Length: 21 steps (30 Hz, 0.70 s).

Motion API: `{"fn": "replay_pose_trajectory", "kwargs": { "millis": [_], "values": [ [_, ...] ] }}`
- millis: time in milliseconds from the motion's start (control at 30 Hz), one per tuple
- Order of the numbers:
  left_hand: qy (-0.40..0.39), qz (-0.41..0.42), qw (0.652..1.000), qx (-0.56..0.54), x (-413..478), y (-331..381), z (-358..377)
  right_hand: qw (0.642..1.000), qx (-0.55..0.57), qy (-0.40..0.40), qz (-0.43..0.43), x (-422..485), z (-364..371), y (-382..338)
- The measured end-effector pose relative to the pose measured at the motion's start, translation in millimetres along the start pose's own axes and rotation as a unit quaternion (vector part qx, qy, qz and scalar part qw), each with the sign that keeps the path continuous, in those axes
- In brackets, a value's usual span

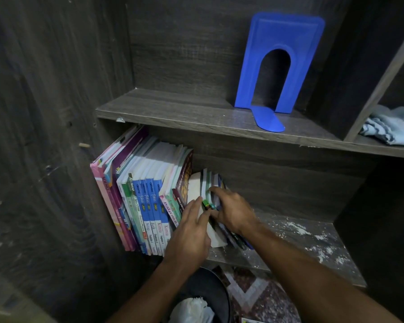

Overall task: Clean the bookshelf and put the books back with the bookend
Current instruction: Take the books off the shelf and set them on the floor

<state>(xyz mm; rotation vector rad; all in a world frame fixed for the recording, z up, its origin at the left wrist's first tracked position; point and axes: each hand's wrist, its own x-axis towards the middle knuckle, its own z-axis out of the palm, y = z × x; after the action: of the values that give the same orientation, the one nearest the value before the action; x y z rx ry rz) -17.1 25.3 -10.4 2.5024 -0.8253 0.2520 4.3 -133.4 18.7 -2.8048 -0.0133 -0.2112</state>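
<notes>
Dark wood-grain bookshelf [184, 54]: its upper shelf [173, 108] carries the blue bookend [278, 38], upright near the right end with its tongue pointing at the front edge. On the lower shelf [278, 248] a row of books [147, 183] leans against the left wall. The left grip [189, 231] is released, its straight fingers pressing on the right end of that row. Just beside it, the right grip [233, 210] is curled round a small stack of thin books [210, 180], tilted like the rest. White crumbs [313, 236] dust the shelf's right half. A pale blue cloth [392, 127] lies in the right compartment. A black bin [210, 285] stands below the front edge.
</notes>
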Motion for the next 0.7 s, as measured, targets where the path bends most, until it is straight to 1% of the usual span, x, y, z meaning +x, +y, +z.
{"fn": "replay_pose_trajectory", "kwargs": {
  "millis": [133, 300, 333, 433, 533, 633, 700],
  "values": [
    [0.024, 0.012, 1.0, -0.013, -1, 3, 3, 0.999, 0.0, 0.034, -0.002, -7, 5, -5],
    [0.098, 0.047, 0.994, -0.016, -15, 5, 22, 0.993, 0.066, 0.085, 0.053, -14, -3, 4],
    [0.099, 0.054, 0.993, -0.024, -19, 9, 28, 0.989, 0.083, 0.102, 0.062, -15, -5, 7],
    [0.07, 0.054, 0.993, -0.073, -27, 23, 48, 0.978, 0.117, 0.147, 0.093, -19, -9, 12],
    [0.01, 0.027, 0.993, -0.112, -25, 33, 62, 0.965, 0.158, 0.169, 0.125, -19, -10, 18],
    [-0.066, -0.006, 0.991, -0.116, -16, 44, 64, 0.955, 0.187, 0.181, 0.144, -22, -12, 23],
    [-0.091, -0.025, 0.99, -0.105, -7, 47, 69, 0.949, 0.201, 0.193, 0.149, -25, -15, 27]
  ]
}}
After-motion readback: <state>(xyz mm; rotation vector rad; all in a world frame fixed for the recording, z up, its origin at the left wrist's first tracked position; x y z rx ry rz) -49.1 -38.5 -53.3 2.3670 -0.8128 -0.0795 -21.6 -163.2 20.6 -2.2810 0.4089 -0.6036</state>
